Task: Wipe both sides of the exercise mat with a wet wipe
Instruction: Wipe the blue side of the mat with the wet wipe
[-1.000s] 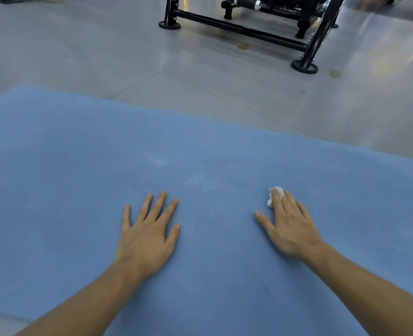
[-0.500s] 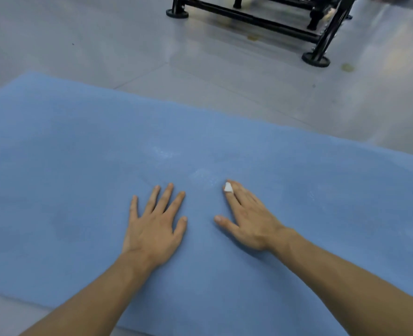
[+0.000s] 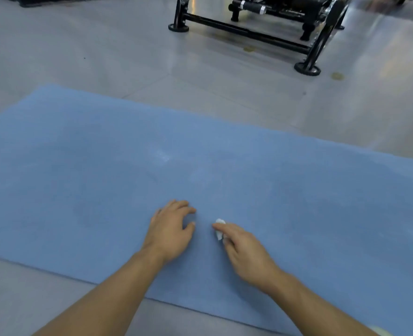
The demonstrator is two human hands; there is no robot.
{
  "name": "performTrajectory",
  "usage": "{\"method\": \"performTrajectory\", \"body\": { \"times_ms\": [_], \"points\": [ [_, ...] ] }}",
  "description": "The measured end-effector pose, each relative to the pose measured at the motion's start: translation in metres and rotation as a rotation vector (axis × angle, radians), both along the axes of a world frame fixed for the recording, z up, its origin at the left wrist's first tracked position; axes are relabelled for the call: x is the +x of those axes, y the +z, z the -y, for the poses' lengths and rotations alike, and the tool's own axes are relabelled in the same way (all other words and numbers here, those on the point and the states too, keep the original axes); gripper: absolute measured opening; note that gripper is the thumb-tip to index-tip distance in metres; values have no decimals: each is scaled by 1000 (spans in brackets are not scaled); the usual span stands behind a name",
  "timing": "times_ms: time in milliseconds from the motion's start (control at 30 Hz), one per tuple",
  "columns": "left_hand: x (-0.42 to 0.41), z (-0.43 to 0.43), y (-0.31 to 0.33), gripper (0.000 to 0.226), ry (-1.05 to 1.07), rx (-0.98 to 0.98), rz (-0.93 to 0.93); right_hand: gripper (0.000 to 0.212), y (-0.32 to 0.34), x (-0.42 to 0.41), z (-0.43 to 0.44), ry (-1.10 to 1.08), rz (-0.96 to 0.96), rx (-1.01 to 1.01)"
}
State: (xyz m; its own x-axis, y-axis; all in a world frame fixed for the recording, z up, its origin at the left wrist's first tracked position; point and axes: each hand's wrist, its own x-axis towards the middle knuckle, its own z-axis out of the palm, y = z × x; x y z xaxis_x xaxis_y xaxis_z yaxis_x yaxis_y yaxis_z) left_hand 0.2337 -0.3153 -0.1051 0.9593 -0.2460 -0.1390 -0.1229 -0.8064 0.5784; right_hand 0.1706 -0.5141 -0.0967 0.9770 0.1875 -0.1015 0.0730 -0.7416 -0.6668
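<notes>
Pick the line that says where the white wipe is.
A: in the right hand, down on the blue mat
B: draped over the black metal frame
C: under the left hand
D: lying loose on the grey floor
A: the wet wipe shows white around the fingers of the right hand, which holds it on the exercise mat; the left hand beside it holds nothing.

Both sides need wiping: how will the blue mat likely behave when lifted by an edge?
The mat lies thin and flat, so it probably droops when lifted. Its foamy look suggests light weight. On the glossy floor it may slide when pushed.
</notes>
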Motion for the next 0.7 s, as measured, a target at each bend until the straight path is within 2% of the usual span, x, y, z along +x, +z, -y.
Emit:
{"method": "performTrajectory", "body": {
  "times_ms": [100,200,267,467,700],
  "points": [
    [-1,20,17,30,93,-316,-86,40,16,10,-2,-287,-62,278],
    [-5,42,31,27,104,-670,-319,20,37,15,-7,-382,-206,631],
    [-5,50,36,25,134,-833,-400,16,48,16,-9,-431,-233,737],
    [-1,49,38,13,263,-888,-371,9,43,24,-8,-569,-204,675],
    [5,46,42,19,455,-1014,-403,10,39,35,-2,-695,-218,804]
  ]
}}
